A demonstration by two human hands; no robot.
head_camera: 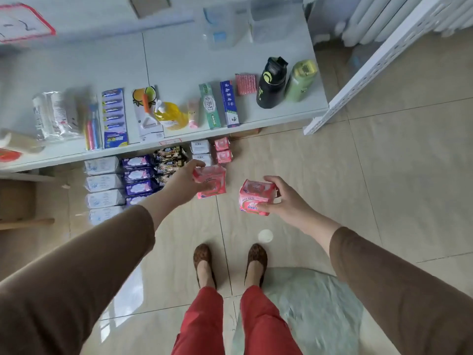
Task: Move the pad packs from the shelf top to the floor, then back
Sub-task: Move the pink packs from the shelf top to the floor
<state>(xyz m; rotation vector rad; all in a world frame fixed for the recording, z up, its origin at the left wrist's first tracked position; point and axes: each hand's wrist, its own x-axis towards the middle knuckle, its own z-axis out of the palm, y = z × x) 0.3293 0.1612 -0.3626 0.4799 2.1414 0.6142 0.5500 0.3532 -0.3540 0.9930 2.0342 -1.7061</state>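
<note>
Both hands are holding pink pad packs above the tiled floor, in front of the shelf.

The left hand [185,181] is gripping one pink pad pack [211,184] with its fingers curled round it, and the right hand [282,198] is pinching a second pink pad pack [256,197] between thumb and fingers; the two hands are standing apart. More pad packs [120,184] are lying in rows on the floor [371,188] just below the shelf top [179,55], where toothpaste boxes [221,105], a black bottle [271,83] and a green bottle [300,80] are sitting near the front edge.
</note>
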